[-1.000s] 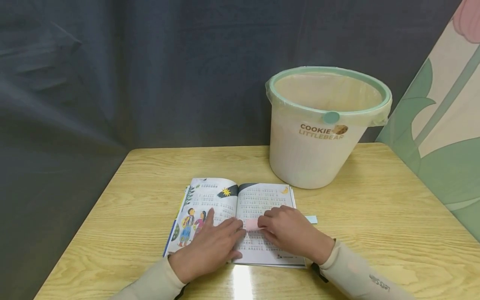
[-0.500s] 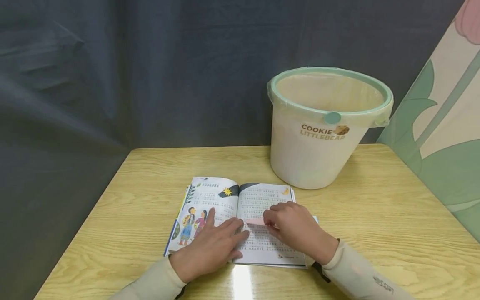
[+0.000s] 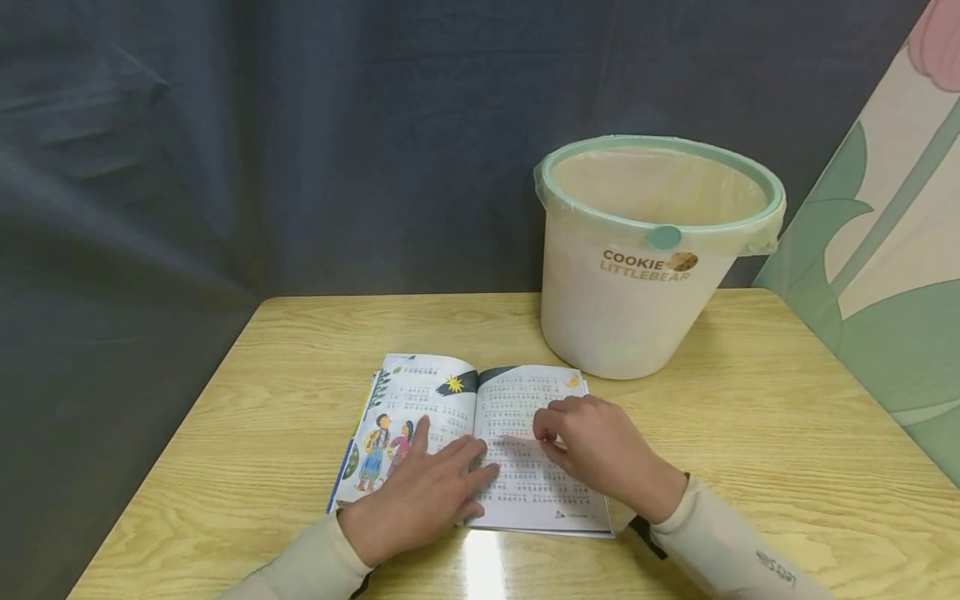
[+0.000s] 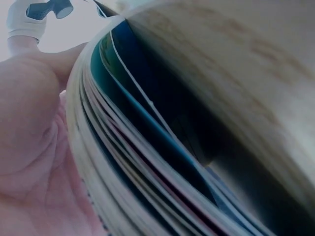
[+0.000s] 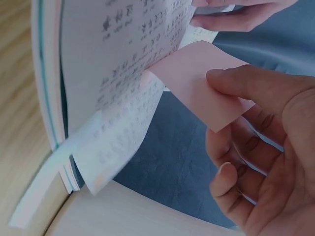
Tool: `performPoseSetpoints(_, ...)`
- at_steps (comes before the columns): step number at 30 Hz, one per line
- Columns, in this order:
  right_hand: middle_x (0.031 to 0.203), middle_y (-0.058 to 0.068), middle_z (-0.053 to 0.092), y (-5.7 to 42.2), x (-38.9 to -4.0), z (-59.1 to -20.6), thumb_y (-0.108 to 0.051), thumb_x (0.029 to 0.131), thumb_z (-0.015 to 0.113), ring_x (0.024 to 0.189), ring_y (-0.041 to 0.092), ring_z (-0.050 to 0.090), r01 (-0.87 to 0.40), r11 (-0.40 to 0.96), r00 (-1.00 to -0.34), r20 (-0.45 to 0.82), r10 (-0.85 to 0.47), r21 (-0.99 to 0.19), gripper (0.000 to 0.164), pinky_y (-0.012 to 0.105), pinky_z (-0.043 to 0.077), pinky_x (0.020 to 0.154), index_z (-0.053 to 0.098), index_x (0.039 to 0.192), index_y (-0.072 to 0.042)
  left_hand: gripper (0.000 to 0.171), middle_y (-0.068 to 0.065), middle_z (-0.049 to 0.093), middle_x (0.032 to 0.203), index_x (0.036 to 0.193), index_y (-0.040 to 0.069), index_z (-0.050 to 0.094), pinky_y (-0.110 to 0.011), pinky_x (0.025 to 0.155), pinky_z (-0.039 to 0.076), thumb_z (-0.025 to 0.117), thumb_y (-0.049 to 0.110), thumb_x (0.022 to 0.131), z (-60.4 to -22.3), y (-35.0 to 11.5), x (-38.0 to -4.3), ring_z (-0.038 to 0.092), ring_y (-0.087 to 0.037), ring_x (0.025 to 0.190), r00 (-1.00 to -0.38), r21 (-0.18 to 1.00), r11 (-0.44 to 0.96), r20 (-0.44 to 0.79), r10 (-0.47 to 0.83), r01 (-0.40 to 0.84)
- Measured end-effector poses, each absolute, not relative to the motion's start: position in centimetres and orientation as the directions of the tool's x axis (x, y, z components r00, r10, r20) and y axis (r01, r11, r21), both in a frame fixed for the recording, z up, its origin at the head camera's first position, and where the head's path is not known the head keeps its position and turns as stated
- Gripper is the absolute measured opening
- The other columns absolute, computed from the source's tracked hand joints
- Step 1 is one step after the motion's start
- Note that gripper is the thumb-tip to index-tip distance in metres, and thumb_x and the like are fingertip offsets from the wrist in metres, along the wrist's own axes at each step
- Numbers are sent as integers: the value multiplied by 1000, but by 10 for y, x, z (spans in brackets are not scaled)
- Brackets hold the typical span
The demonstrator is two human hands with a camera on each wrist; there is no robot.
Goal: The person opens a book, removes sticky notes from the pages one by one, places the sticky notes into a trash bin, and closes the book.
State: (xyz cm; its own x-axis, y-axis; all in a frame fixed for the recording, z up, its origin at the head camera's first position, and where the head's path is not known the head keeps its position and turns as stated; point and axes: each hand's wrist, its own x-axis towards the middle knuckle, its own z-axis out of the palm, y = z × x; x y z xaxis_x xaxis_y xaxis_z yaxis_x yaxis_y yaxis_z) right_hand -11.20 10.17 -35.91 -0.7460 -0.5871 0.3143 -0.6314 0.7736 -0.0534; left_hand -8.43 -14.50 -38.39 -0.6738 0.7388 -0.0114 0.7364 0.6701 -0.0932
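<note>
An illustrated book (image 3: 517,500) lies open on the table. My left hand (image 3: 423,492) rests across the lower left page and the fold, fingers spread and fairly straight. Over the right page, my right hand (image 3: 600,450) pinches a pink sticky note (image 5: 182,81) between thumb and fingers. In the right wrist view the note's far edge still meets the printed page, and its near end is raised off the paper. A pale blue strip (image 5: 32,194) sticks out from the book's outer edge; the right hand hides it in the head view.
A white bucket (image 3: 611,308) with a green rim and a clear liner stands at the back right of the wooden table (image 3: 300,350). Dark cloth (image 3: 375,150) hangs behind, and a flower-patterned panel (image 3: 900,250) is on the right.
My right hand has moved slightly to the right, lifting the end of the pink sticky note, which now looks thin and edge-on in the head view. The left hand stays in place.
</note>
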Motion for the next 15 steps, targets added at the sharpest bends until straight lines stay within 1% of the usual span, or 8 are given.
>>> performPoseSetpoints(8,72,-13,66,106,-115,-355,-14,77,81,59,4,50,-613,790,-750,330,-573,-22,16,21,43,56,68,77,-24,49,3,51,143,141,31,54,-72,109,31,60,48,95,-385,-146,-84,48,-18,138,-677,-96,673,-5,736,733)
performPoseSetpoints(15,76,-10,69,111,-116,-350,-15,78,82,63,4,56,-600,798,-771,303,-560,-52,13,22,47,57,70,80,-21,49,3,51,142,141,31,55,-71,109,31,59,49,95,-386,-146,-84,48,-18,138,-677,-101,674,0,736,732)
